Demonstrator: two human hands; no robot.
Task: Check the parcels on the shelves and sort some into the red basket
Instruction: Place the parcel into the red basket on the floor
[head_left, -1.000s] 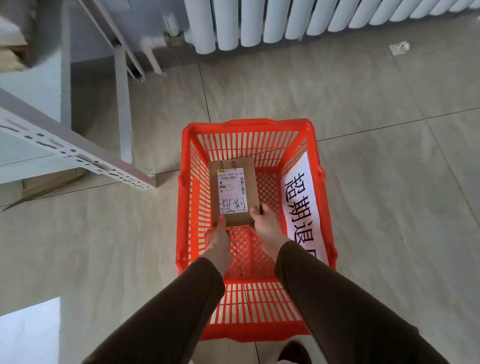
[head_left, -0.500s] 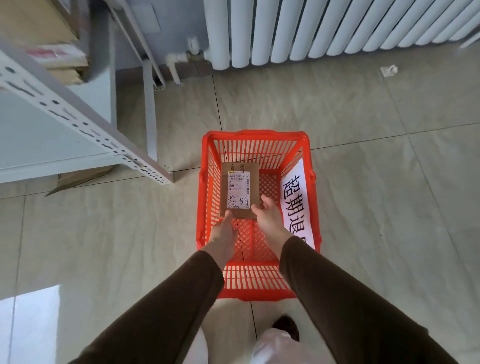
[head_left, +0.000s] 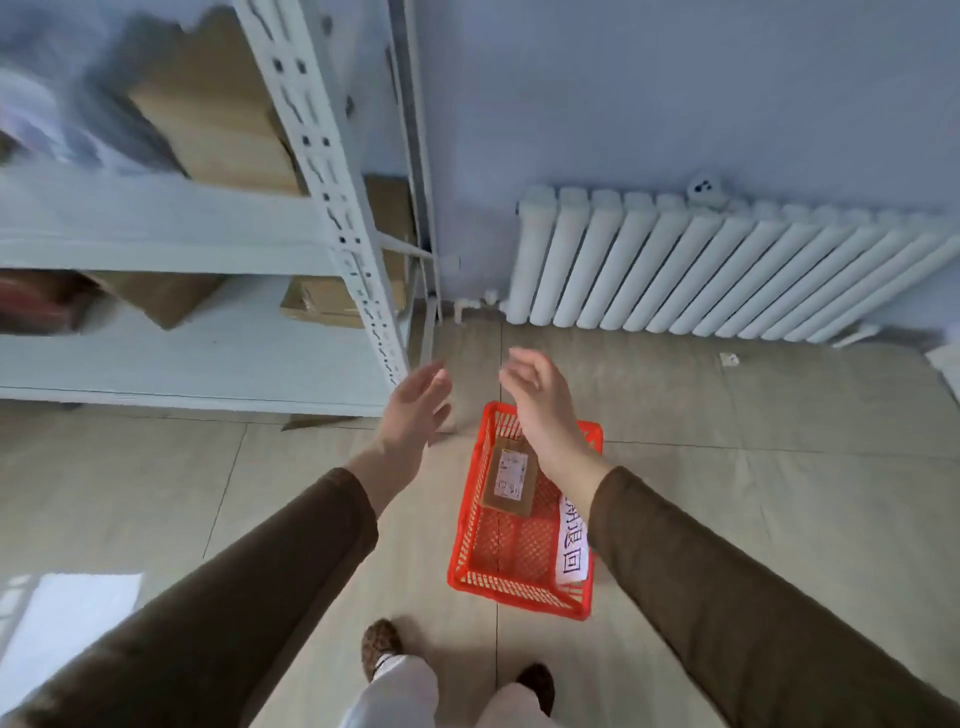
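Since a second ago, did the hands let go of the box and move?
Yes. Both hands, left and right, have lifted off the cardboard parcel, which lies in the red basket, toward the shelf.

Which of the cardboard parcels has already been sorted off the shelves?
The small labelled parcel lying in the red basket on the floor; the other cardboard boxes sit on the shelves.

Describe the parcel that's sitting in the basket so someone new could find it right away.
Find the white radiator on the wall; in front of it on the floor stands the red basket. Inside lies a flat brown cardboard parcel, the only parcel there, with a white shipping label on top.
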